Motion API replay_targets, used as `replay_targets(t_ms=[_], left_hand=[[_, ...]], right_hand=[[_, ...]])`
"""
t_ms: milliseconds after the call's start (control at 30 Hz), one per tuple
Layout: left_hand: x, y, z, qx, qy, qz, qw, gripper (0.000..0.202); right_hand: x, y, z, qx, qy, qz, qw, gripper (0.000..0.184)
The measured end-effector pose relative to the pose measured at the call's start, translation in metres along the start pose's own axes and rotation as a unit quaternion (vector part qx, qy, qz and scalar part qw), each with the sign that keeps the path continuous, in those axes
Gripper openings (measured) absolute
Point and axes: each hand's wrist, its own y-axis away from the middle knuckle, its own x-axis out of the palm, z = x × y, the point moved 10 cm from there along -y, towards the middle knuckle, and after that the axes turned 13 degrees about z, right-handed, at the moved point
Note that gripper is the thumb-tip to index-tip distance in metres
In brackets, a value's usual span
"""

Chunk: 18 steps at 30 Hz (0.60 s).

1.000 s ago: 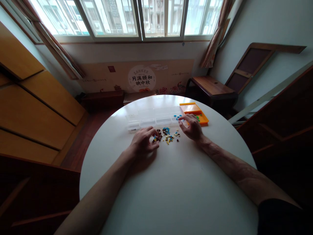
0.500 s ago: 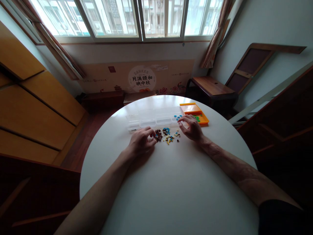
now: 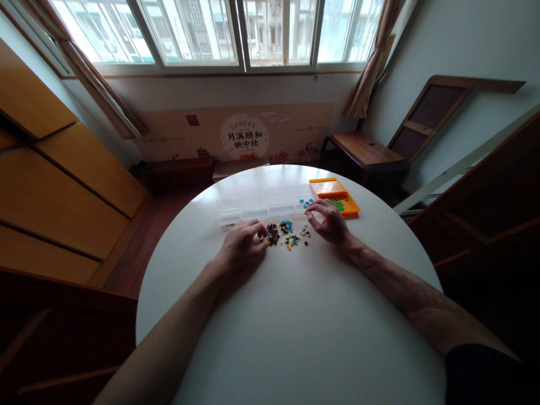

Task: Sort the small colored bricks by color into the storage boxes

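Observation:
On the white round table, my left hand [image 3: 243, 243] rests at the left edge of a pile of small dark brown building bricks [image 3: 273, 234]. Its fingers are curled in, with the thumb close to the index finger; anything between them is too small to make out. My right hand [image 3: 329, 220] hovers at the right end of a clear compartment box [image 3: 255, 209], over its front edge. Thumb and fingertips come together in a pinch there, and what they hold is hidden. Small blue bricks [image 3: 306, 202] lie in the end compartment, just beyond those fingertips.
Loose blue bricks [image 3: 286, 226] and yellow bricks [image 3: 290, 243] lie between my hands, mixed with some brown ones. An orange tray [image 3: 352, 211] with green bricks [image 3: 338, 205] stands behind my right hand. The table's round edge [image 3: 202, 194] curves past the box; a wooden chair [image 3: 365, 147] is beyond.
Both hands hold almost the same places and poses. The view has shifted very slightly; the brick piles look the same.

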Motion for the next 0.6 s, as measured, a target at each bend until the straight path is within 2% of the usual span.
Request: replay_targets(t_ms=[333,600], left_hand=[[-0.0065,0.0015,-0.0068,-0.008,-0.024,-0.008,1.000,0.007],[0.0016,-0.0031,-0.0057,0.001,-0.071,0.018,0.997,0.011]], right_hand=[[0.0002,-0.0003,0.0022,-0.011,-0.006,0.006,1.000,0.012],[0.0006,-0.0007,0.0044,-0.012,-0.013,0.010,1.000,0.012]])
